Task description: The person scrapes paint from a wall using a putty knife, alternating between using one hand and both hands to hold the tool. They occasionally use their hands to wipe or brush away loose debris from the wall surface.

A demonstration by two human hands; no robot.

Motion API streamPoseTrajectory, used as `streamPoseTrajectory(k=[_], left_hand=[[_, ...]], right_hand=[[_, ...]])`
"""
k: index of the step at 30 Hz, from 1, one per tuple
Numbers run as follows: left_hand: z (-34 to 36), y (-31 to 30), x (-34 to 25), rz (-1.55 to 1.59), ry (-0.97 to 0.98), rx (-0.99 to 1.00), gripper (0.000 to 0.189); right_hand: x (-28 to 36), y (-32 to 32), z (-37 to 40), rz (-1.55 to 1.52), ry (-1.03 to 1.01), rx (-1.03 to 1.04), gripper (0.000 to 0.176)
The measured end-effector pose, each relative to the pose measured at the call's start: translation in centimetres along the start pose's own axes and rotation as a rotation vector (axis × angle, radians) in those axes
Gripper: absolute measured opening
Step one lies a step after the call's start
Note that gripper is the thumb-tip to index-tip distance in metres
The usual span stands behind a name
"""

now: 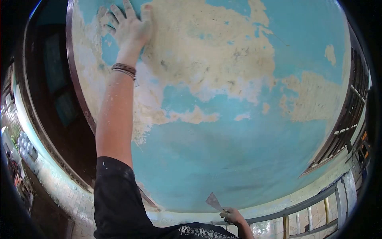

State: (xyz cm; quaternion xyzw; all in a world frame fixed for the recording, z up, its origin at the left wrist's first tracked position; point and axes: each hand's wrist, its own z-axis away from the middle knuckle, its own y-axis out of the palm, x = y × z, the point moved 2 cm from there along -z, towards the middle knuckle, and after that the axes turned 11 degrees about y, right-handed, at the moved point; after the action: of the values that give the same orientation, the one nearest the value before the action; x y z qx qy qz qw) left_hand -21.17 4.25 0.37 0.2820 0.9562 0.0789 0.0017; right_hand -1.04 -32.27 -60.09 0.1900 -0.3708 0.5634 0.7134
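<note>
My left hand (133, 30) is raised high against the wall (191, 51), its fingers spread and its palm on the surface near the dark frame. Bracelets (125, 69) circle that wrist. The wall is turquoise with large cream patches where the paint is gone. Low in the view, my right hand (232, 215) grips a scraper (213, 201) by its handle, with the flat blade pointing up and left. The blade appears close to the lower wall, but whether it touches cannot be told.
A dark wooden door (53, 91) stands at the left. On the right is a barred window (342, 127). A metal ladder (334, 215) lies across the lower right. Several plastic bottles (26, 147) are at the far left.
</note>
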Motion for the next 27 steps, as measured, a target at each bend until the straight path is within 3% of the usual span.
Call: streamPoseTrajectory(k=[3,5,7,9,11,12,14,20,22,24,25,27], left_hand=[[0.9,0.2,-8.4,-0.142,0.063,0.093,0.088],[2.3,-2.1,-15.5,0.025,0.187,0.106,0.076],[3.6,-0.8,-20.1,0.087,0.311,-0.015,0.076],[5.9,-1.0,-24.4,0.192,0.448,0.149,0.080],[9.4,-1.0,-28.4,0.218,0.658,0.226,0.072],[9.7,-1.1,-28.5,0.225,0.662,0.213,0.072],[10.1,-1.2,-28.8,0.411,0.954,0.302,0.067],[0.2,-2.3,-17.8,0.341,0.699,0.442,0.065],[0.0,-2.1,-14.4,0.217,0.549,0.338,0.070],[0.0,-2.1,-12.6,0.090,0.404,0.241,0.076],[0.8,-1.4,-12.5,0.094,0.410,0.250,0.076],[3.1,-0.3,-12.5,0.177,0.552,-0.090,0.063]], right_hand=[[-0.5,-0.7,-1.1,0.049,-0.020,0.039,0.045],[-0.1,-0.6,-1.3,0.063,-0.041,0.062,0.045],[1.6,-0.2,-0.5,0.023,-0.047,0.010,0.045],[2.6,0.2,-0.5,-0.016,-0.089,0.004,0.045],[3.4,0.6,0.0,-0.060,-0.126,-0.007,0.045],[4.1,0.4,0.8,-0.094,-0.199,-0.040,0.046],[5.3,-0.5,2.6,-0.135,-0.277,-0.089,0.046],[10.9,-6.7,13.4,-0.468,-0.596,-0.325,0.040],[12.7,-9.1,16.2,-0.417,-0.765,-0.452,0.038],[16.6,-10.1,18.5,-0.066,-1.063,-0.791,0.039],[18.8,-10.0,20.1,0.092,-1.172,-0.961,0.041],[24.8,-7.7,23.2,0.343,-1.298,-1.171,0.044]])
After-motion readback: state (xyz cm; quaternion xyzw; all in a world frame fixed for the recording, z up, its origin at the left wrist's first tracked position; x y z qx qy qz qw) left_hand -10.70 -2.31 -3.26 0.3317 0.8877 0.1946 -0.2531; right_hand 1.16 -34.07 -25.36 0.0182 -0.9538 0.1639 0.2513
